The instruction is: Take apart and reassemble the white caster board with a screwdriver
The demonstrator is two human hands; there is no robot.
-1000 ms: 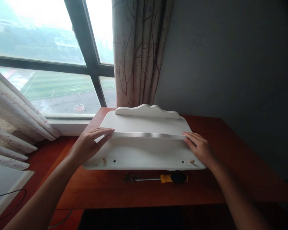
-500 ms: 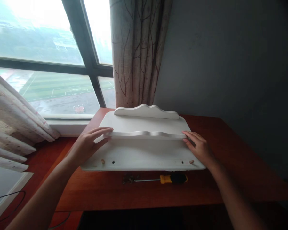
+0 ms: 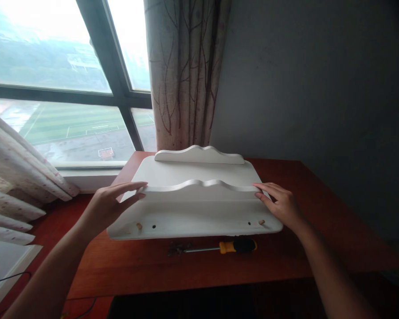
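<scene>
Between left hand (image 3: 103,204) and right hand (image 3: 285,206), wavy white rail (image 3: 199,191), pinched at both ends.

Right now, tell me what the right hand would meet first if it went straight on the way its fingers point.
The right hand points leftward at the near wavy board, so that board's right end comes first; the fingertips seem to pinch it, though exact contact is hard to judge.

Head view, facing forward, downward; near
</scene>
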